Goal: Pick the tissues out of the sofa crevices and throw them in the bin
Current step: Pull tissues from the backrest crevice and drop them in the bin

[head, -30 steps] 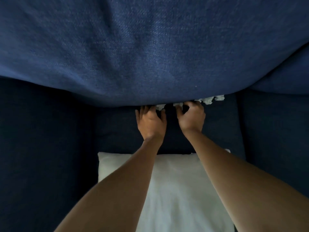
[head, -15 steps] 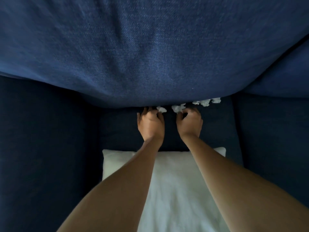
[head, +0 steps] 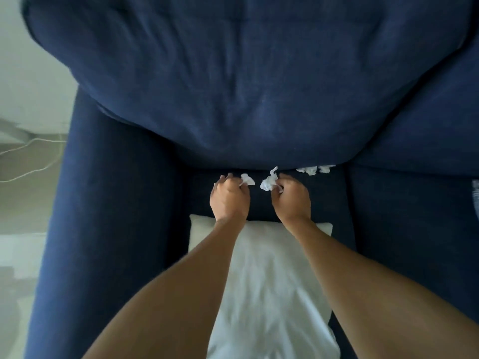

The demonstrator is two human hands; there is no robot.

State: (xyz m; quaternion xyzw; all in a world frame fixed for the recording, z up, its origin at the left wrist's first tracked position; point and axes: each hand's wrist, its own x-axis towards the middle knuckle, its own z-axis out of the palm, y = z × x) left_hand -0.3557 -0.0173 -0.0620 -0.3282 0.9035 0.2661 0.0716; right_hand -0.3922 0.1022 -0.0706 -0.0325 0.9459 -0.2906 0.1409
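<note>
A dark blue sofa fills the view; its big back cushion bulges over the seat. My left hand pinches a small crumpled white tissue at the fingertips. My right hand grips a larger crumpled white tissue, pulled clear of the crevice. More white tissues stay wedged in the crevice under the back cushion, to the right of my right hand. No bin is in view.
A white pillow lies on the seat beneath my forearms. The sofa's left armrest runs down the left side, with pale floor and a white cable beyond it. Another seat cushion lies to the right.
Both hands have drawn back from the crevice, each with a tissue now out in the open. The view has pulled back and lifted, so the floor at left shows.
</note>
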